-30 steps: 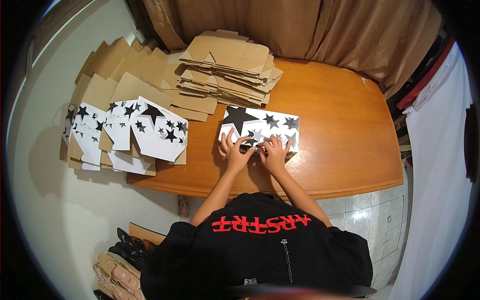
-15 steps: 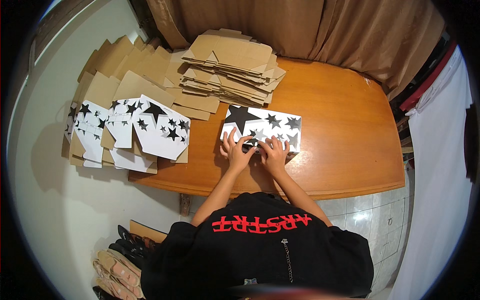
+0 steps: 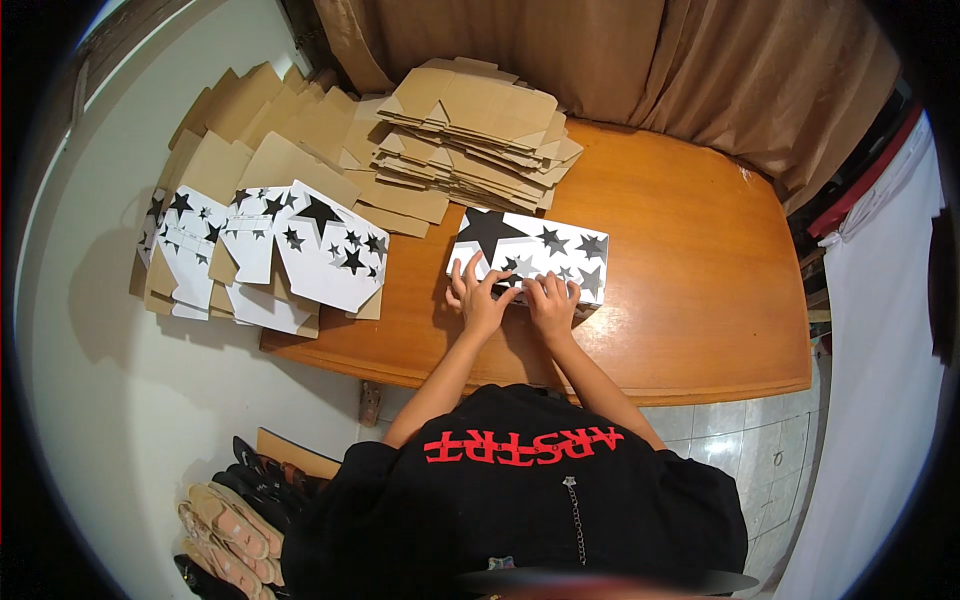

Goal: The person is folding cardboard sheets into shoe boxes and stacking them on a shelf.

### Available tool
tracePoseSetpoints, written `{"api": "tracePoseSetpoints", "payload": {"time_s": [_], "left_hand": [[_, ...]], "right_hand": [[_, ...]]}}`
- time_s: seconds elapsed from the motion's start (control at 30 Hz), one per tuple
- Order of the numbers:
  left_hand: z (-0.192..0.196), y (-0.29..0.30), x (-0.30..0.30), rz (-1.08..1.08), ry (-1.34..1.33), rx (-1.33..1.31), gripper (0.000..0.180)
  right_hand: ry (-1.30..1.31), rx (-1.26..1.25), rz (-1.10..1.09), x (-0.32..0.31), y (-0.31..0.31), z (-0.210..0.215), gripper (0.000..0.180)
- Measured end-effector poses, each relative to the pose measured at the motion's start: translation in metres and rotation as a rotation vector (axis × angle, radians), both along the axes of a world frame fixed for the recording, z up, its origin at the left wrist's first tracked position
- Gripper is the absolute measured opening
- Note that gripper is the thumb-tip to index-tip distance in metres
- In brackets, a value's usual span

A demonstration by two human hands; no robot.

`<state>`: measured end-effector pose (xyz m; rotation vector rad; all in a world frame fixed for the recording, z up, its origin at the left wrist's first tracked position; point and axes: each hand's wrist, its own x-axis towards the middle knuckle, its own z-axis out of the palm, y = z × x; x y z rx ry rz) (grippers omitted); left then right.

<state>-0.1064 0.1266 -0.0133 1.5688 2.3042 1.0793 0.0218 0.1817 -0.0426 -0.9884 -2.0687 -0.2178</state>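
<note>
Touching starred box (image 3: 538, 252), hands (image 3: 484, 306) partly hiding edge

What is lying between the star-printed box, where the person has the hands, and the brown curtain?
In the head view, the stack of flat cardboard lies between the star-printed box and the brown curtain; farther right, wooden tabletop shows.

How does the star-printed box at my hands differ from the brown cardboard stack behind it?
The box has a white top with black and gray stars; the stack shows plain brown. The box stands folded into shape, while the stack is flat pieces in layers. Your left hand and right hand touch the box, not the stack. Both rest on the wooden table.
</note>
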Motion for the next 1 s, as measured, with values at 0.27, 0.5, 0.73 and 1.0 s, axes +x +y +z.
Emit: {"api": "tracePoseSetpoints", "payload": {"time_s": [0.27,0.5,0.73,1.0], "left_hand": [[-0.018,0.007,-0.006,-0.015,0.045,0.152,0.024],[-0.015,0.004,0.004,0.016,0.057,0.192,0.034],[-0.052,-0.036,0.052,0.24,-0.321,0.171,0.085],[-0.034,-0.088,0.073,0.121,-0.797,0.139,0.076]], "right_hand": [[-0.063,-0.203,0.056,0.002,0.004,0.027,0.017],[0.109,-0.262,-0.028,0.046,0.08,0.048,0.038],[0.122,-0.626,-0.033,0.076,0.116,0.028,0.048],[-0.086,-1.083,0.282,0.077,0.052,0.025,0.037]]}}
